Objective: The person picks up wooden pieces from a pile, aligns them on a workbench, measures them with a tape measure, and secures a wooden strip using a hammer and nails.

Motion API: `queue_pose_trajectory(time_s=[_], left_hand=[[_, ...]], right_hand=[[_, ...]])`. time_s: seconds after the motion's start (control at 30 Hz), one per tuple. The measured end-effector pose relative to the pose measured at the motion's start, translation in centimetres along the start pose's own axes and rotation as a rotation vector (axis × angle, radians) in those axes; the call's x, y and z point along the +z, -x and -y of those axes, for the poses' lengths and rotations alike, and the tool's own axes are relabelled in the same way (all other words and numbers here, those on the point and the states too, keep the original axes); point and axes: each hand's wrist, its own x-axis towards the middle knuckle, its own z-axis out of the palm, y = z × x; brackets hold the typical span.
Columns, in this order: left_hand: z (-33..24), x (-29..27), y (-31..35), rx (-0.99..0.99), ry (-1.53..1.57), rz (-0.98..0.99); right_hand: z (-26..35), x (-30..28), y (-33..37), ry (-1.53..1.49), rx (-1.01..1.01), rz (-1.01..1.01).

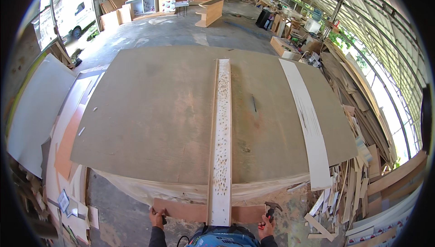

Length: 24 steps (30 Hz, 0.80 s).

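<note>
Broad brown panel [149,111], workshop floor [181,32] beyond; left hand [157,218] clamps reddish board [181,210]; well apart, right hand [266,227] grips hammer [273,206], maybe board too

Reddish-brown board [186,211], brown-speckled white strip [222,156]

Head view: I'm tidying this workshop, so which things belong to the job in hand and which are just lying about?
In use, it seems:
hammer in the right hand
brown board, left hand at its left end
speckled white channel crossing the board

Apparently just lying about:
white strip, right of the channel
thin dark rod
wood offcuts on the right
</note>
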Motion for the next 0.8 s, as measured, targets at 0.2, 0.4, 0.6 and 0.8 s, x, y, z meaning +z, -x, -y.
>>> queue_pose_trajectory(time_s=[0.2,0.4,0.6,0.8], left_hand=[[-6.0,1.4,-0.1,0.144,-0.043,-0.061],[-1.8,-4.1,-1.9,0.17,-0.078,-0.095],[-2.7,-7.4,-0.9,0.058,-0.112,-0.133],[-2.2,-6.7,0.0,0.099,-0.033,-0.096]], right_hand=[[-1.5,2.5,-3.0,-0.003,-0.054,0.159],[-2.9,3.8,-2.3,0.131,0.0,0.19],[-3.4,6.4,-2.1,0.251,0.018,0.303],[-0.3,7.1,0.4,0.237,-0.016,0.327]])
